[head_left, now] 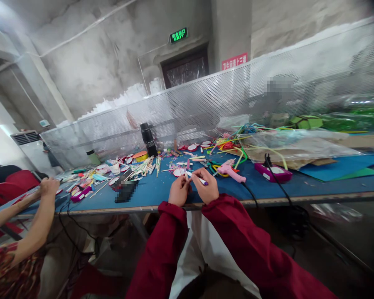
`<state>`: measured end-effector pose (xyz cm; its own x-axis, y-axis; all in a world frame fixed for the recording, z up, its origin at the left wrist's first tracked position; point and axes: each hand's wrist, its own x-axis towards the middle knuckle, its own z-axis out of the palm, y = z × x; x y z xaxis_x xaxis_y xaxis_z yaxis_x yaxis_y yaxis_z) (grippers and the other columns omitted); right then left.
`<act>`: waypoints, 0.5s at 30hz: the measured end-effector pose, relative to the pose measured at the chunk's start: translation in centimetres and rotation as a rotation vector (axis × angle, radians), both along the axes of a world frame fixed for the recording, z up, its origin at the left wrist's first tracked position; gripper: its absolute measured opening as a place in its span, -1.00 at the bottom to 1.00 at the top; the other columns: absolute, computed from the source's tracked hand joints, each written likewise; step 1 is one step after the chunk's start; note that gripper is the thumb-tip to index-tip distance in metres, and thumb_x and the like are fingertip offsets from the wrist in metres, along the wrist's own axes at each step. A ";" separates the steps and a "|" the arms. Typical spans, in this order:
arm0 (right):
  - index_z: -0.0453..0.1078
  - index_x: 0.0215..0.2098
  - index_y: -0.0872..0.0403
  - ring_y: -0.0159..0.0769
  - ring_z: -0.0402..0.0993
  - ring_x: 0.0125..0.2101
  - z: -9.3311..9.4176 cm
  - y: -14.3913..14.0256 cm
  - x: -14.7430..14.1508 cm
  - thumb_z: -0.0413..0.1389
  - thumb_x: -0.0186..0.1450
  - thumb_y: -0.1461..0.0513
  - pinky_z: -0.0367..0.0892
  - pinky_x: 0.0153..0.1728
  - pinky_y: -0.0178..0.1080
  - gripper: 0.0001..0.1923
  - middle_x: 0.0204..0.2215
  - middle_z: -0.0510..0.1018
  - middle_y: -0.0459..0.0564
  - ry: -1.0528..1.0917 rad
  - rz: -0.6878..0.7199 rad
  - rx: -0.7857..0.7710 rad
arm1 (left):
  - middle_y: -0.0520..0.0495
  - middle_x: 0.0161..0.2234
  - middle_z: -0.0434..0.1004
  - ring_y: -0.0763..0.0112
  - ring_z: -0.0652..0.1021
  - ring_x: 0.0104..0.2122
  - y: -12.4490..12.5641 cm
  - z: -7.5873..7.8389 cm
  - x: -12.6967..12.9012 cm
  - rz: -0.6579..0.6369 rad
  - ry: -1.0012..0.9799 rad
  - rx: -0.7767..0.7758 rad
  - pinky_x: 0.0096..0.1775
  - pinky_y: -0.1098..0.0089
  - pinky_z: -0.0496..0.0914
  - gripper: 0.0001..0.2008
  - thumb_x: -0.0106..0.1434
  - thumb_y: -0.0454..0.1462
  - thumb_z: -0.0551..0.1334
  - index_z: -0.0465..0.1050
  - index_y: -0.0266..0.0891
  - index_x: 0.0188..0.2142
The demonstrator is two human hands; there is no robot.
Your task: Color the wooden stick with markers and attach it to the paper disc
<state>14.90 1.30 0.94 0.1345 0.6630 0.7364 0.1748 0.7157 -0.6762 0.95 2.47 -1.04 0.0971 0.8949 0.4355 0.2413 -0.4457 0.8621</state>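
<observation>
Both hands meet just above the near edge of the blue desk (268,182), and between them runs a thin white stick with a purple tip (197,178). Its long axis lies roughly left to right, tilted a little, with the pale end up by the left hand (179,191) and the purple end poking out past the fingers of the right hand (207,189). The right hand is closed around the stick in a pinch, thumb and fingers wrapped over its middle; the left hand is curled nearly closed with its fingertips at the stick's pale end, seemingly pinching it, though the exact contact is too small to make out. Each hand is thus equally close to the stick, which sits in the air, apart from the desk. Just beyond the hands, slightly to the right, a pink glue gun (232,171) lies on the desk with its cord trailing off the edge; further right sits a magenta box-shaped device (272,172) with a black cable. To the left and behind lie a scatter of wooden sticks (146,165), small red-and-white round pieces (178,171) and coloured straws (237,145). No open container with contents is clear; a clear plastic bag (296,143) lies at the far right. A co-worker's hand (48,187) rests at the desk's left end, well apart
</observation>
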 end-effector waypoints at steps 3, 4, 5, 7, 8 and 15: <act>0.35 -0.42 -0.01 -0.29 0.47 -0.41 0.0 -0.1 0.0 0.09 0.32 0.22 0.33 -0.29 -0.25 -0.86 -0.47 0.52 -0.12 0.003 0.000 0.001 | 0.08 -0.57 0.44 0.49 0.36 -0.60 -0.1 0.1 0.1 0.000 -0.006 0.000 -0.49 0.48 0.23 -0.76 0.36 -0.09 0.21 0.39 -0.21 -0.31; 0.36 -0.42 -0.01 -0.29 0.47 -0.41 0.1 -0.1 0.0 0.09 0.32 0.22 0.33 -0.29 -0.25 -0.86 -0.47 0.53 -0.12 0.007 0.001 -0.001 | 0.08 -0.57 0.43 0.49 0.36 -0.60 -0.1 0.1 0.1 0.000 -0.006 -0.001 -0.49 0.48 0.23 -0.76 0.36 -0.09 0.21 0.39 -0.21 -0.31; 0.36 -0.42 -0.01 -0.29 0.47 -0.41 0.1 -0.1 0.0 0.09 0.32 0.22 0.33 -0.29 -0.25 -0.86 -0.47 0.53 -0.12 0.009 0.004 -0.003 | 0.08 -0.57 0.43 0.49 0.36 -0.60 -0.1 0.1 0.1 0.002 -0.003 -0.001 -0.49 0.48 0.23 -0.76 0.36 -0.09 0.21 0.38 -0.21 -0.31; 0.36 -0.42 -0.01 -0.29 0.48 -0.41 0.1 -0.1 0.0 0.09 0.32 0.21 0.33 -0.29 -0.25 -0.86 -0.47 0.53 -0.12 0.012 0.005 -0.007 | 0.07 -0.57 0.44 0.49 0.37 -0.60 -0.2 0.1 0.1 0.009 0.006 -0.003 -0.49 0.48 0.23 -0.77 0.36 -0.10 0.20 0.38 -0.21 -0.31; 0.36 -0.42 -0.01 -0.28 0.48 -0.41 0.1 -0.1 0.0 0.10 0.32 0.21 0.34 -0.29 -0.25 -0.86 -0.46 0.54 -0.12 0.010 0.003 -0.009 | 0.07 -0.57 0.44 0.49 0.37 -0.60 -0.2 0.1 0.1 0.011 0.009 -0.005 -0.49 0.48 0.23 -0.77 0.36 -0.10 0.20 0.38 -0.21 -0.31; 0.36 -0.38 -0.03 -0.25 0.54 -0.38 0.1 -0.1 0.0 0.08 0.35 0.18 0.37 -0.27 -0.23 -0.87 -0.45 0.59 -0.09 0.027 -0.006 -0.013 | 0.07 -0.57 0.44 0.48 0.37 -0.60 -0.4 0.4 0.1 0.003 -0.010 -0.014 -0.49 0.48 0.25 -0.80 0.36 -0.14 0.20 0.43 -0.23 -0.24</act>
